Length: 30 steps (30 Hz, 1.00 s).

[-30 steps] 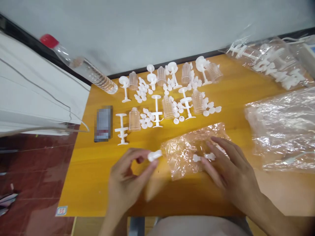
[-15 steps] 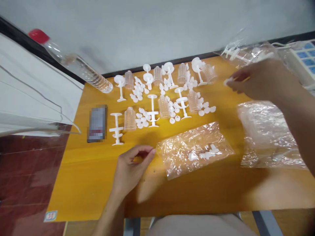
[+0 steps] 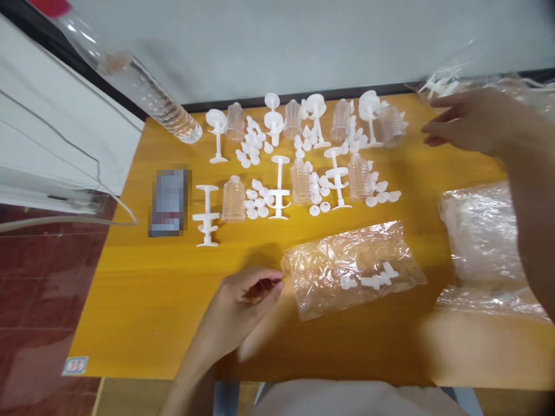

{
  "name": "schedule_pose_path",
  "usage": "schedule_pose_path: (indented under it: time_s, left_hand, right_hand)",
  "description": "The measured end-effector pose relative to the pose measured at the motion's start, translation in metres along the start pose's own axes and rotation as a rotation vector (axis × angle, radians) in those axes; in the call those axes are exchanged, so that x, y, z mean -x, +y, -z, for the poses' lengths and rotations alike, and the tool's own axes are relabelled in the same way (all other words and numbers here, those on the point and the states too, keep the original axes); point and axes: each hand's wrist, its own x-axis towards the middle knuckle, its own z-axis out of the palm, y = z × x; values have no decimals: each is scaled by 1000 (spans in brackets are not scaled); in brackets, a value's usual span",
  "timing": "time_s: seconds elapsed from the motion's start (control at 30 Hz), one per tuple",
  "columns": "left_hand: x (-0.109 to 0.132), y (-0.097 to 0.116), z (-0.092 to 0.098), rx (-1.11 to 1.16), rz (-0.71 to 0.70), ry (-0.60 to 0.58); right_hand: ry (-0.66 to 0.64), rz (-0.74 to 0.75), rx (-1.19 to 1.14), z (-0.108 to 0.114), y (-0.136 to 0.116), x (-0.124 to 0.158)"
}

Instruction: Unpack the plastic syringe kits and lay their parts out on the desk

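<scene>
My left hand [image 3: 251, 309] pinches the left edge of a clear plastic bag [image 3: 321, 294], which lies flat with several small white plastic pieces [image 3: 375, 281] inside. At the back right, my right hand [image 3: 472, 121] hovers with its fingers apart and nothing visible in them. Nearest to it on the left is a tilted clear ribbed bottle [image 3: 391, 127] with small white pieces around it. Two rows of similar sets stretch leftwards: white stems with discs [image 3: 370, 115], ribbed clear bottles [image 3: 234, 199] and small white caps [image 3: 258, 202].
Another clear bag [image 3: 481, 231] lies under my right forearm. A bag with white parts [image 3: 446, 86] is at the back right, by the wall. On the left are a water bottle [image 3: 151, 86] with a red cap and a blurred-out dark rectangular object [image 3: 169, 202]. A numbered label [image 3: 75, 366] marks the table corner.
My right hand has let go of a small white piece near the tilted bottle, and its fingers have parted. My left hand keeps its pinch on the bag. The view has shifted slightly.
</scene>
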Motion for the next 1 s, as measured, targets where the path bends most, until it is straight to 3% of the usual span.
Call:
schedule_pose_path:
  time_s: [0.03,0.1,0.2,0.3,0.43,0.53,0.63,0.9,1.0]
  left_hand:
    - [0,3,0,17,2,-7]
    - [0,8,-3,42,8,-45]
    - [-2,11,-11,39,13,-101]
    - [-4,10,-22,-11,-10,-73]
    - [-8,14,-29,66,-118,-16]
    - [-13,18,-28,132,-117,30]
    - [-19,17,-29,90,-121,-61]
    - [-45,17,-47,-139,-508,-229]
    - [-51,26,-54,-202,-511,-260]
  right_hand:
    - [-1,-87,100,5,-14,24]
    - [99,-111,164,5,-52,84]
    - [80,80,-26,-15,-116,172]
    - [28,214,-72,-46,-157,220]
    - [95,134,-60,-76,-165,229]
    - [138,97,-76,-86,-163,229]
    - [161,78,-83,-90,-165,231]
    - [160,81,-108,-96,-174,232]
    - [144,86,-109,-96,-175,233]
